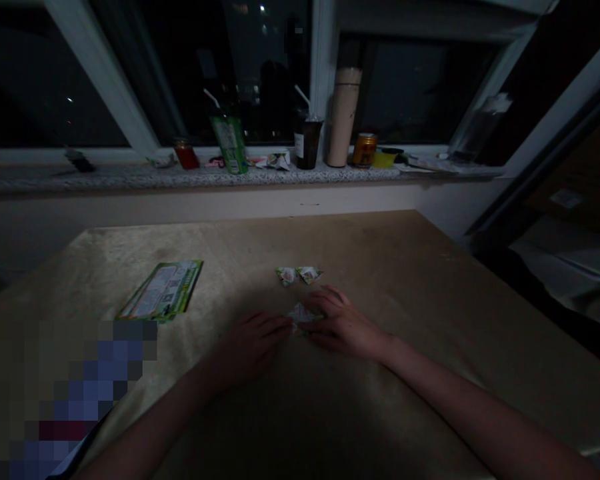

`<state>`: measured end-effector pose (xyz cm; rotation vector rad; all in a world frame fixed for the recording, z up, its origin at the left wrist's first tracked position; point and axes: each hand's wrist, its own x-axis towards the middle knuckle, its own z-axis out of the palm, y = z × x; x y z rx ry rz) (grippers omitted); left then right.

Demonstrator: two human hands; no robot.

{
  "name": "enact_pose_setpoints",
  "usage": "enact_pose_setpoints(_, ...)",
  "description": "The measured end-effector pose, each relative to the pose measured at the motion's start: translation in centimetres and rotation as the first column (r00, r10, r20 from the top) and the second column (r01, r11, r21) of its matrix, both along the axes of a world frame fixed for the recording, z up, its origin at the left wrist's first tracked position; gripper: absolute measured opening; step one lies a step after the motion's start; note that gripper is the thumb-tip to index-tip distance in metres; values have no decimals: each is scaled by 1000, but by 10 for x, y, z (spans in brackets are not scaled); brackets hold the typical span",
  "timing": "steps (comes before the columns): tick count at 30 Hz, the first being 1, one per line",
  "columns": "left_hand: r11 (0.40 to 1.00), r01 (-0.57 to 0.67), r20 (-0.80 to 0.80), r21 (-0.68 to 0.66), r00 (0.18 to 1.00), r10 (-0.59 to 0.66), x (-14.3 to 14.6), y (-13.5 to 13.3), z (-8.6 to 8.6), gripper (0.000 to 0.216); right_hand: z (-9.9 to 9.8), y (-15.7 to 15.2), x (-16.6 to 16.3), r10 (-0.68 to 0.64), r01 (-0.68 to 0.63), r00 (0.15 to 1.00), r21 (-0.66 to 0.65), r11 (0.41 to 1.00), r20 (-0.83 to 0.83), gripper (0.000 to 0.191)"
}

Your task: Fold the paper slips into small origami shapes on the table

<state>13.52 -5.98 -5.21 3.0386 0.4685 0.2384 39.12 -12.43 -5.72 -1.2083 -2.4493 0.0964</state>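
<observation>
On the tabletop, a small piece of folded printed paper [300, 312] lies between my two hands. My left hand [255, 341] is low over the table, its fingers closed together and their tips pressing the paper's left edge. The fingers of my right hand [343, 327] curl over the right side of the same piece, with the thumb near its lower edge; they hide part of it. Just beyond are two small folded paper triangles [287, 276], side by side. A stack of flat green-and-white printed sheets [163, 290] rests to the left.
The table has a tan covering [380, 247]. Behind it, a stone windowsill [155, 179] carries a green carton [229, 143], a dark cup with a straw [307, 143], a tall pale flask [343, 117], and jars. Boxes [575, 260] stand at the right. A pixelated patch covers the lower left.
</observation>
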Motion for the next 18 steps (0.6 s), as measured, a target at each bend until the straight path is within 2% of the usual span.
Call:
enact_pose_setpoints(10, 1000, -15, 33, -1, 999, 16, 4, -2, 3, 36, -2, 3, 2, -10, 10, 1000, 23, 1000, 12, 28)
enact_pose_setpoints(18, 999, -15, -29, 40, 999, 16, -6, 1, 6, 45, -2, 0, 3, -24, 24, 1000, -17, 1000, -7, 27)
